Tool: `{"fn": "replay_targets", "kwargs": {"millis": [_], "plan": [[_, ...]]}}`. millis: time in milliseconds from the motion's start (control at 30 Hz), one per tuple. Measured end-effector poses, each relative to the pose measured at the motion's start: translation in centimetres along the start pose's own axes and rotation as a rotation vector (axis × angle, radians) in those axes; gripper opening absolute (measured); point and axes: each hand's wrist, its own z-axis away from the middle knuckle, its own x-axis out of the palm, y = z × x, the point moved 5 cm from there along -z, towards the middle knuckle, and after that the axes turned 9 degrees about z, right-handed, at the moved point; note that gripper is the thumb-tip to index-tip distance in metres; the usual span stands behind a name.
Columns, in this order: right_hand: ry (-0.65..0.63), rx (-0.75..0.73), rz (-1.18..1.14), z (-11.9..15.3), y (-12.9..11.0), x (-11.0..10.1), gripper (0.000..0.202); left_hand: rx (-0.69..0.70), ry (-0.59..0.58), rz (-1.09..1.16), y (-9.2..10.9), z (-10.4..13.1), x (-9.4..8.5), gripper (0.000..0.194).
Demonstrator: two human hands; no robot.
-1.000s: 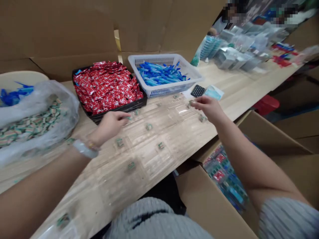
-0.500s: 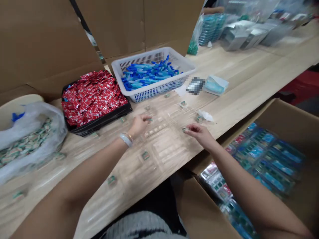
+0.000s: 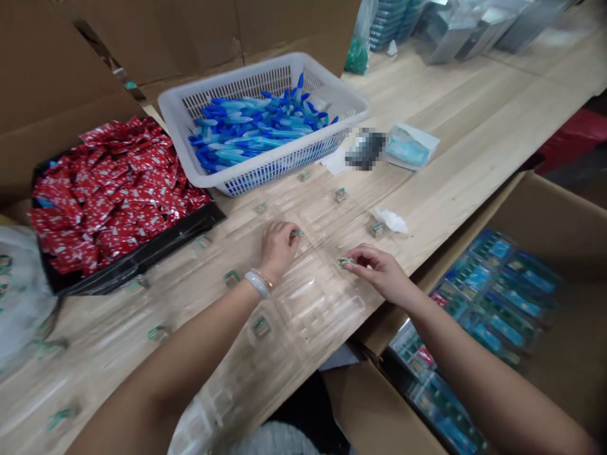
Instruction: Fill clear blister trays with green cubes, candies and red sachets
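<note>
My left hand is closed, pinching a small green-and-white piece above the clear plastic trays. To its right, my right hand holds a similar small piece between thumb and fingers, low over a clear plastic tray. The trays lie side by side across the wooden table, their moulded hollows hard to make out. Single green-edged square pieces sit in several of them, such as one square piece below my left wrist and another square piece beyond my hands.
A white basket of blue pen-like items stands behind the trays. Left of it are red packets in a black box and a plastic bag. A cardboard box with packed sets adjoins the table at right. Crumpled tissue lies nearby.
The view has shifted, so the basket and red packets appear larger and further left. My hands have come closer together, each keeping a small piece in its fingers.
</note>
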Motion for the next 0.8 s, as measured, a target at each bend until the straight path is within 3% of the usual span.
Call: {"fn": "replay_targets", "kwargs": {"millis": [200, 333, 633, 800], "plan": [[-0.230, -0.180, 0.229, 0.2, -1.6, 1.4, 0.014, 0.078, -0.080, -0.079, 0.8, 0.9, -0.3, 0.013], [-0.331, -0.327, 0.486, 0.1, -2.5, 2.5, 0.014, 0.002, -0.110, 0.020, 0.2, 0.6, -0.2, 0.016], [-0.362, -0.357, 0.665, 0.1, -3.0, 3.1, 0.014, -0.049, -0.231, -0.081, 1.6, 0.5, -0.5, 0.016], [-0.374, -0.364, 0.610, 0.2, -3.1, 2.7, 0.013, 0.023, -0.167, -0.066, 1.9, 0.8, -1.1, 0.026]]}}
